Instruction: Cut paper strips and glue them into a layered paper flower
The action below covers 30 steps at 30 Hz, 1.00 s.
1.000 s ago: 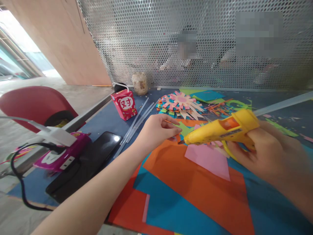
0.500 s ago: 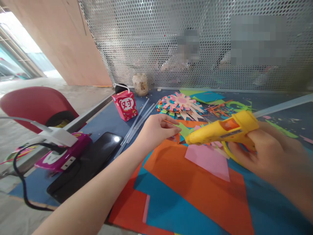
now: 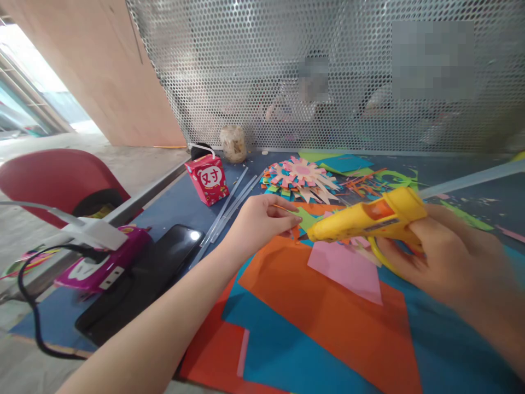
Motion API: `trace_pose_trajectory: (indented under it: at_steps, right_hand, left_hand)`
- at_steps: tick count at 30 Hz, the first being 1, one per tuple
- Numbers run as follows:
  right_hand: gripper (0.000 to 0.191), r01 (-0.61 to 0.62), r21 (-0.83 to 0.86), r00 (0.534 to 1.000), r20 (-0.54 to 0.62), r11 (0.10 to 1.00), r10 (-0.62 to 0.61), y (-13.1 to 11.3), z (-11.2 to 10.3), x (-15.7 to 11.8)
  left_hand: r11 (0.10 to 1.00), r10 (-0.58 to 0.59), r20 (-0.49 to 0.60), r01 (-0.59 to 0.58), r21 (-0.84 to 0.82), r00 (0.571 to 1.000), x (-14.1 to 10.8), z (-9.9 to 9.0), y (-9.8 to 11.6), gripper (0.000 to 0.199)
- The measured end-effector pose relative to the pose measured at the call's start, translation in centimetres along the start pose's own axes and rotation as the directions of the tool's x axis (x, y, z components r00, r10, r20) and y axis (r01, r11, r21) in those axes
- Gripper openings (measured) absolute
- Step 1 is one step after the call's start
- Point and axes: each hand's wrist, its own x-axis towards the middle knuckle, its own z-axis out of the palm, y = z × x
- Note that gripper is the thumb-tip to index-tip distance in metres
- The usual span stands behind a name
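Note:
A yellow hot glue gun [image 3: 361, 221] is gripped in my right hand [image 3: 445, 251], its dark nozzle pointing left, with a long clear glue stick [image 3: 476, 178] standing out of its back. My left hand [image 3: 268, 219] pinches a small cut paper piece [image 3: 296, 232], orange where it shows; the fingers hide part of it. The nozzle tip is right beside that piece; whether they touch I cannot tell. Just behind the tip is a green paper scrap [image 3: 305, 218]. Below both hands lie orange sheets [image 3: 328, 306], a pink sheet [image 3: 346, 268] and blue sheets [image 3: 283, 345].
Fringed paper flowers [image 3: 301, 178] lie at the back beside paper shreds [image 3: 365, 183]. A red drink carton [image 3: 207, 179], a jar [image 3: 233, 143], clear glue sticks [image 3: 229, 210], a black phone [image 3: 143, 282] and a purple power strip [image 3: 109, 260] are on the left. A perforated metal panel [image 3: 246, 65] stands behind.
The glue gun has shifted slightly left, and its nozzle tip is now closer to the paper at my left fingers. My left hand keeps its pinch; the view has moved slightly.

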Motion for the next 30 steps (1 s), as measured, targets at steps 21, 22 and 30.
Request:
trace_pose_trajectory:
  at_steps: [21, 22, 30]
  right_hand:
    - [0.022, 0.050, -0.038, 0.999, -0.011, 0.998, -0.050, -0.09, -0.12, 0.41]
    - [0.023, 0.063, -0.042, 0.998, -0.016, 0.997, -0.063, -0.07, -0.12, 0.43]
    - [0.026, 0.031, -0.096, 0.999, -0.031, 0.995, -0.034, 0.27, -0.04, 0.44]
  left_hand:
    - [0.999, -0.018, -0.034, 0.019, 0.047, 0.999, -0.28, 0.30, 0.67, 0.008]
    - [0.999, -0.018, -0.037, 0.019, 0.046, 0.999, -0.27, 0.29, 0.68, 0.009]
    - [0.994, 0.050, -0.117, -0.038, 0.105, 0.992, 0.04, -0.17, 0.59, 0.006]
